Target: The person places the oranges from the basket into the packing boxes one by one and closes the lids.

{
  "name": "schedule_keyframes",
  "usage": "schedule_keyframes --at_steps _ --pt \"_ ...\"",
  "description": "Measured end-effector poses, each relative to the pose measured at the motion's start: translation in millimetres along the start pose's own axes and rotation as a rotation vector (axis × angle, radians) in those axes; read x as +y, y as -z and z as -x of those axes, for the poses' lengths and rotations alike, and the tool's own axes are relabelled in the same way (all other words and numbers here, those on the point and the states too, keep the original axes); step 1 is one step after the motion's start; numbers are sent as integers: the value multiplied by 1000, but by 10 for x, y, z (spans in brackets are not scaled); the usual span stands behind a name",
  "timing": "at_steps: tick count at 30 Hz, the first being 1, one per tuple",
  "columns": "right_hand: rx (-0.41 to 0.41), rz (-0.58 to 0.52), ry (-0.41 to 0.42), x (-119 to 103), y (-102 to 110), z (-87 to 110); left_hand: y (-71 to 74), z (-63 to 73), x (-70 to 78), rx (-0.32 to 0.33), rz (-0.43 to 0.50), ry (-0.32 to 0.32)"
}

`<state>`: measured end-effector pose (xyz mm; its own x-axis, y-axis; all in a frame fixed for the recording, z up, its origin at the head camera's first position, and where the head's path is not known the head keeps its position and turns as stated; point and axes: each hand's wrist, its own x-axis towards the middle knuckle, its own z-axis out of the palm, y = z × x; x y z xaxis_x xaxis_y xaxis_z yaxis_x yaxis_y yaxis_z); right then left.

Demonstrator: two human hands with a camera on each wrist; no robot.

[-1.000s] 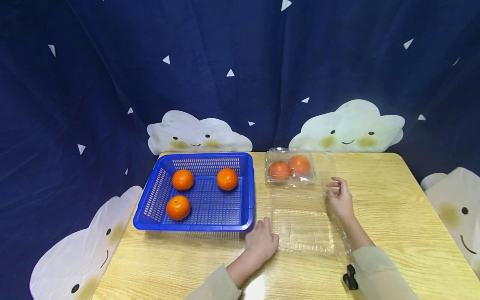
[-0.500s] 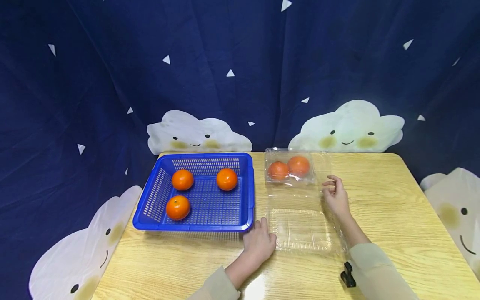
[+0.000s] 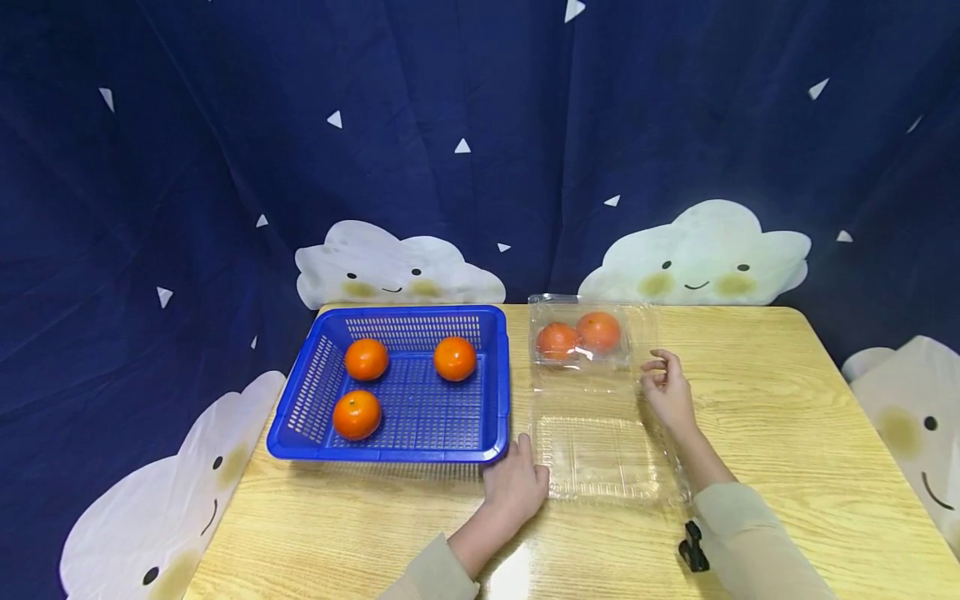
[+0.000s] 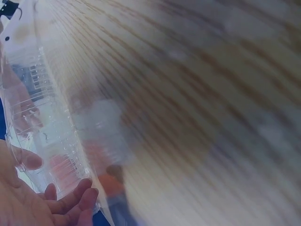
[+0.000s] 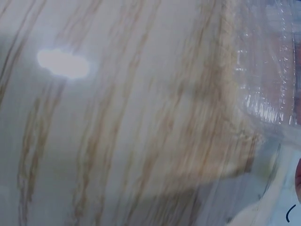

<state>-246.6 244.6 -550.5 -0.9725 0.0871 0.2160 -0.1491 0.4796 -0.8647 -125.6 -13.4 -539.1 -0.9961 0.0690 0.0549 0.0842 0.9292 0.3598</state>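
Observation:
A clear plastic clamshell box [image 3: 600, 462] lies unfolded on the table. Its far half overlaps a smaller clear box [image 3: 577, 367] with two oranges [image 3: 598, 332] inside. My left hand [image 3: 516, 485] is at the clamshell's near left edge, between it and the blue basket. In the left wrist view the left thumb and fingers [image 4: 87, 200] are loosely bent and spread beside the clear plastic. Along the clamshell's right side lies my right hand [image 3: 670, 402], fingers loosely bent. The right wrist view catches the clamshell's corner [image 5: 263, 89] and only a sliver of a fingertip [image 5: 298, 179].
Left of the boxes stands a blue plastic basket [image 3: 390, 456] holding three oranges [image 3: 357, 415]. A small black clip-like piece [image 3: 693, 547] is by the right sleeve. Behind the wooden table [image 3: 780, 400] hangs a dark blue curtain [image 3: 420, 100] with clouds.
The unfolded clamshell has shifted slightly to the left, and both hands have moved left with it. The basket and its oranges stay put.

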Motion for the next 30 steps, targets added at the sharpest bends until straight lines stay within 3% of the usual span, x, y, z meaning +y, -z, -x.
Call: schedule_keyframes --at_steps 17,26,30 --pt "-66 67 -40 8 12 -20 14 -1 1 13 -5 -6" --pt "-234 125 -29 -81 202 47 11 -10 -4 13 -7 -11" --pt "-245 197 -36 -107 296 122 10 -4 -5 11 -3 -7"
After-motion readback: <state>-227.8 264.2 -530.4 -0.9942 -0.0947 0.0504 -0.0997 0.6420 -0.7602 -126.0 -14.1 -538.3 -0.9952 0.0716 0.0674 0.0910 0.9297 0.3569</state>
